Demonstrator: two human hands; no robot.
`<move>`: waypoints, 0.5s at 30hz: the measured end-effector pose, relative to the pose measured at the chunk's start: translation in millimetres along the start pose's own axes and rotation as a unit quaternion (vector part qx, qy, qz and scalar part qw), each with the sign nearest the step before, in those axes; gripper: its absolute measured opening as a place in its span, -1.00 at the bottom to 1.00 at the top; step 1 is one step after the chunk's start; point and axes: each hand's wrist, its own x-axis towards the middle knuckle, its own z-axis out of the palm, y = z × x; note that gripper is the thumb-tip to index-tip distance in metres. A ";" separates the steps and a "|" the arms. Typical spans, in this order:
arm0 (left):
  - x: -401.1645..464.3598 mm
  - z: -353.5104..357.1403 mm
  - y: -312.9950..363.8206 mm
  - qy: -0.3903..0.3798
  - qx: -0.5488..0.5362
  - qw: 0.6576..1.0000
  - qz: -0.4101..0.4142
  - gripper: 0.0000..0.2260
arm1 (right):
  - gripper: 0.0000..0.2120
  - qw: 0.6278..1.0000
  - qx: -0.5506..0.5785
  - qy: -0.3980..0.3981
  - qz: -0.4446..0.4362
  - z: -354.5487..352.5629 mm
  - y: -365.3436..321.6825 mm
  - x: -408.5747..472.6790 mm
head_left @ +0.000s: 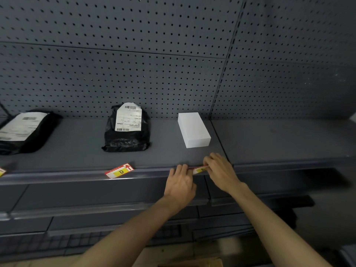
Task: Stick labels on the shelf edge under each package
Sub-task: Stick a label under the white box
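Observation:
A white box stands on the grey shelf. Directly below it, on the shelf's front edge, my left hand and my right hand pinch a red-and-white label from both ends and hold it against the edge. Most of that label is hidden by my fingers. A black bagged package with a white shipping slip sits to the left, with a stuck label marked D under it. Another black package lies at the far left, with a label corner below it.
A grey pegboard wall backs the shelf. The shelf section to the right of the white box holds nothing. Lower shelves step out beneath my arms, and a cardboard piece shows at the bottom.

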 end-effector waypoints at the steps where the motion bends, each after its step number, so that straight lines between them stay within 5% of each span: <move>1: 0.3 -0.9 -0.4 -0.001 -0.001 1.000 -0.001 -0.66 | -0.90 1.000 0.002 0.003 0.005 -1.6 -0.4 -0.5; 12: 4.5 -5.3 -4.4 -0.009 -0.007 1.000 0.003 -0.70 | -0.89 0.997 0.077 0.021 0.022 -10.1 -1.7 1.7; 15: 3.3 -7.9 -8.4 -0.002 -0.013 1.000 0.015 -0.72 | -0.76 0.994 0.096 0.021 0.038 -9.6 -0.7 0.8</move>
